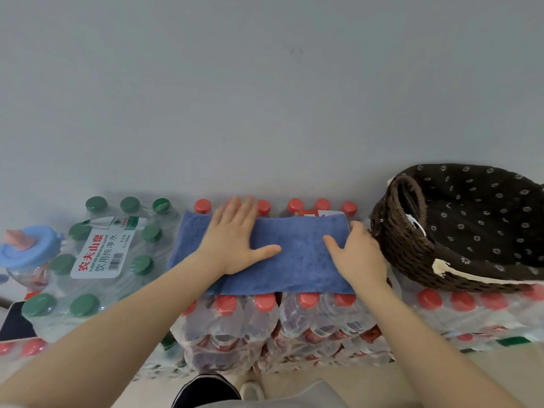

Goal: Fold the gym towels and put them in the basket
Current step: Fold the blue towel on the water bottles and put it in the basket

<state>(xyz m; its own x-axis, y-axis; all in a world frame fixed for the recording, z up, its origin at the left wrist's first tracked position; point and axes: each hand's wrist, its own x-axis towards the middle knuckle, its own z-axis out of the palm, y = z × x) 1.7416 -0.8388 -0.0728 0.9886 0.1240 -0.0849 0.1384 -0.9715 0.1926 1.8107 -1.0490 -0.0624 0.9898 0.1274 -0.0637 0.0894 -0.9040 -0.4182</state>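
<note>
Head view: folded blue towel (297,254)

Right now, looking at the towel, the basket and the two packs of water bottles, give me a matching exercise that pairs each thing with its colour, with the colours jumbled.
Things:
1. towel
2. basket
3. bottle caps on the pack to the left of the towel
4. bottle caps on the pack under the towel

Colours:
A. red
B. dark brown
C. blue
D. green

Pairs: 1-C, 2-B, 3-D, 4-A
</note>
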